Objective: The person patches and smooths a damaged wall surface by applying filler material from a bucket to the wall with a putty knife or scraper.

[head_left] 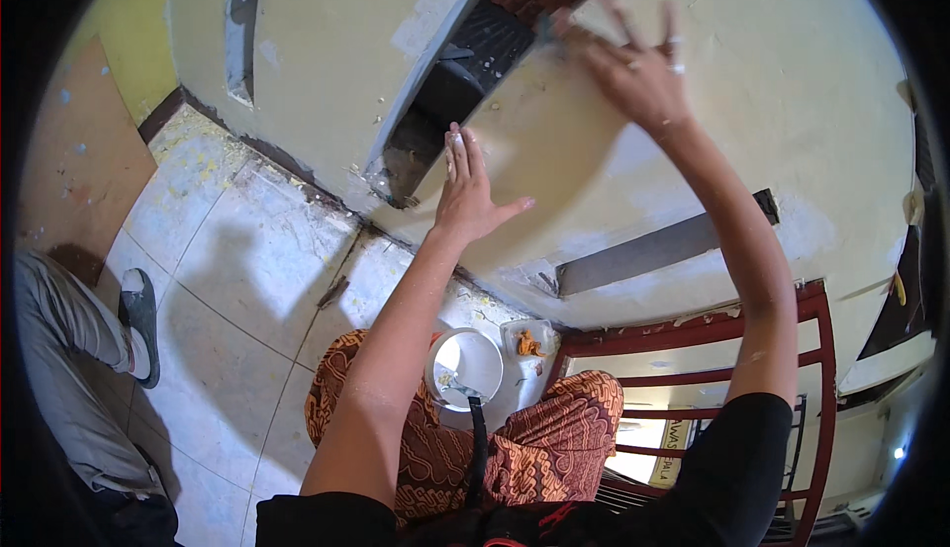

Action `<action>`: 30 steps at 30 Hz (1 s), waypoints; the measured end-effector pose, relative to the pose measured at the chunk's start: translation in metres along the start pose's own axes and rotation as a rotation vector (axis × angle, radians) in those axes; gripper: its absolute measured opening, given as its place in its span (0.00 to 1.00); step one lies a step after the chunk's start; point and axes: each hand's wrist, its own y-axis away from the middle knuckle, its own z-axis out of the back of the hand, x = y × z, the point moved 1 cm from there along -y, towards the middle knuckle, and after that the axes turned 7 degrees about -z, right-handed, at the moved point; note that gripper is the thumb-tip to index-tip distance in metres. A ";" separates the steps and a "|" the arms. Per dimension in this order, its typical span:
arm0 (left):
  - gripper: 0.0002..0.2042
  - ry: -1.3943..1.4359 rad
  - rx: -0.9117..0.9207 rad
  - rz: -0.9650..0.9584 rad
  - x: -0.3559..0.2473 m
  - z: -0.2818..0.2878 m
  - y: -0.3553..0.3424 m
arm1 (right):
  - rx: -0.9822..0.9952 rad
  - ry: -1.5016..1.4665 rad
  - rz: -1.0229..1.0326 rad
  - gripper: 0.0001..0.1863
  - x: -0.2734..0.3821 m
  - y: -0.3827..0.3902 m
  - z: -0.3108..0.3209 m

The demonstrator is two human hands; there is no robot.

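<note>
My left hand (473,196) reaches up to the cream wall (554,141), beside the lower end of a slanted slot (450,92). Its fingers are stretched out and the thumb stands apart; nothing shows in it. Farther up and right, my right hand (638,77) is at the slot's right edge with fingers spread, a ring on one of them. Its fingertips are smeared by motion. A small bluish-grey blur beside them cannot be made out. Below, a white bucket (478,349) stands by my patterned trousers, with a flat greyish thing in it.
Near the bucket is a clear plastic tub (529,339) with something orange inside. Another recess (643,255) cuts the wall at right, above a dark-red metal frame (683,329). A person's sandalled foot (141,329) is at left on the tiled floor (247,280), which has debris along the wall.
</note>
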 end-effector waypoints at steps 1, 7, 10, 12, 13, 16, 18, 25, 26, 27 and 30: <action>0.73 -0.002 -0.003 0.000 -0.003 -0.001 -0.001 | -0.163 0.083 -0.081 0.20 -0.011 -0.001 0.002; 0.72 -0.063 -0.004 -0.019 0.002 -0.005 0.001 | -0.018 0.033 -0.071 0.25 0.037 0.024 -0.022; 0.72 -0.106 0.028 0.004 0.004 -0.005 -0.001 | 0.062 0.097 0.135 0.25 0.002 0.004 -0.005; 0.72 -0.051 -0.011 -0.002 -0.001 -0.001 -0.002 | -0.028 0.097 -0.016 0.27 -0.014 -0.010 0.012; 0.72 -0.050 -0.010 -0.003 -0.003 -0.002 -0.003 | -0.120 0.103 -0.166 0.28 -0.020 -0.013 0.015; 0.73 -0.037 -0.009 -0.003 -0.010 -0.008 -0.007 | 0.000 0.096 -0.148 0.26 0.012 0.014 -0.013; 0.73 -0.053 0.012 0.023 -0.005 -0.004 -0.003 | 0.061 0.011 -0.017 0.25 0.046 0.031 -0.026; 0.73 -0.046 -0.012 -0.012 -0.004 -0.005 -0.004 | -0.205 0.102 -0.221 0.25 -0.016 0.007 0.008; 0.73 -0.046 -0.011 -0.011 -0.006 -0.007 -0.005 | -0.170 0.131 -0.282 0.25 -0.005 0.010 0.001; 0.73 -0.045 -0.009 -0.011 -0.007 -0.008 -0.006 | -0.134 0.161 -0.344 0.26 0.013 0.015 -0.010; 0.73 -0.068 -0.018 -0.019 -0.002 -0.007 -0.004 | 0.049 0.002 -0.070 0.29 0.065 0.043 -0.041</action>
